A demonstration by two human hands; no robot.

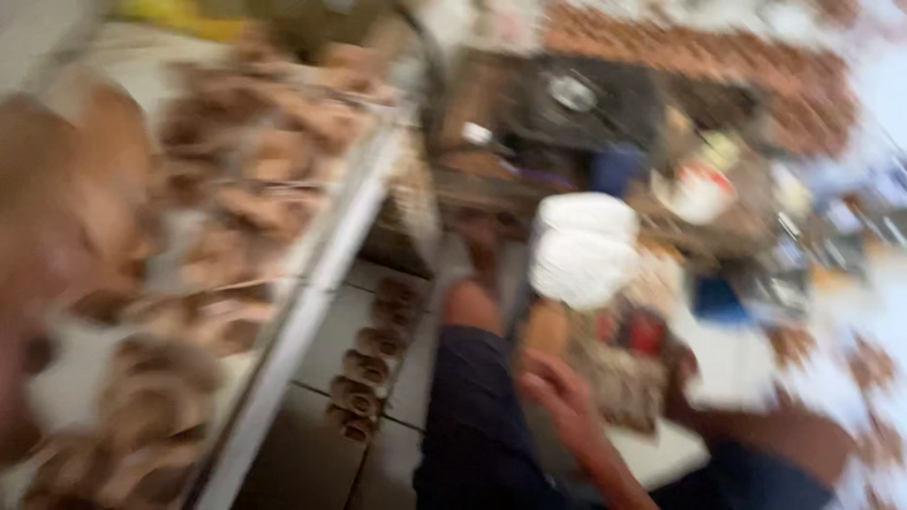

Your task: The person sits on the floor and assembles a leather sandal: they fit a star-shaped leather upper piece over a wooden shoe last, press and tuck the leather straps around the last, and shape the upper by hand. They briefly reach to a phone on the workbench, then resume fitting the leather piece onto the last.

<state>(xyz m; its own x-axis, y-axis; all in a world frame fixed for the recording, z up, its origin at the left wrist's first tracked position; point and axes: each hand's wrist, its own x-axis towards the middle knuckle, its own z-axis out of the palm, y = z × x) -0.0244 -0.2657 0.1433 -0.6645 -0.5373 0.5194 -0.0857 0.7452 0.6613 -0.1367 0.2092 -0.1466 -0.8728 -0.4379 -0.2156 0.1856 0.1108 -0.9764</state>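
The frame is heavily motion-blurred; fine detail cannot be read.

Hands: One hand [557, 392] shows at lower centre, fingers loosely curled, holding nothing that can be made out. Whether it is left or right cannot be told. A blurred skin-toned mass [57, 246] fills the left edge; whether it is a hand, and its state, cannot be told.

Nearest thing: a patterned bundle [624, 378] lies just right of the curled hand, close to its fingers; contact cannot be told.

Packages: two white rounded bags [583, 247] sit stacked above the hand. A red item [647, 332] lies between the bags and the bundle. A white sheet [732, 364] lies further right.

Surroundings: a tray [312, 283] of brown pieces runs along the left. The tiled floor [368, 321] carries a row of brown cups [364, 378]. A dark-trousered leg [472, 416] lies left of the hand.
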